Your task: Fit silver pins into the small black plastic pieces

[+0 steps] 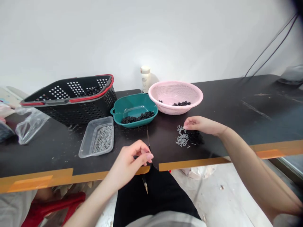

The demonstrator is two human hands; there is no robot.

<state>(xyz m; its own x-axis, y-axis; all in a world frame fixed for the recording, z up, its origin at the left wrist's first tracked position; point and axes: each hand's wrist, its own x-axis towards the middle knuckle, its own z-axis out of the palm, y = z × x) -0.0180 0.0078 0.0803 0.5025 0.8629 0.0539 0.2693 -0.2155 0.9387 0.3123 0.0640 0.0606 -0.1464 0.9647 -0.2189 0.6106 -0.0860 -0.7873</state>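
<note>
My left hand (139, 156) is curled near the table's front edge, thumb against the fingers, and a bit of a small black part shows inside it. Farther right, my right hand (199, 123) hangs low over a loose pile of silver screws (182, 139), its fingertips drawn together at the pile's upper edge. Whether a screw is between those fingertips is too small to see. Small black parts (195, 138) lie beside the screws, partly under my right hand and its shadow.
A clear plastic tub (85, 146) of screws stands left, beside a teal basin (132, 102) and pink colander (153, 93), both with black parts. Behind are a black basket (94, 108) with red handles and a white bottle (145, 80). Orange tape (184, 164) lines the table's edge.
</note>
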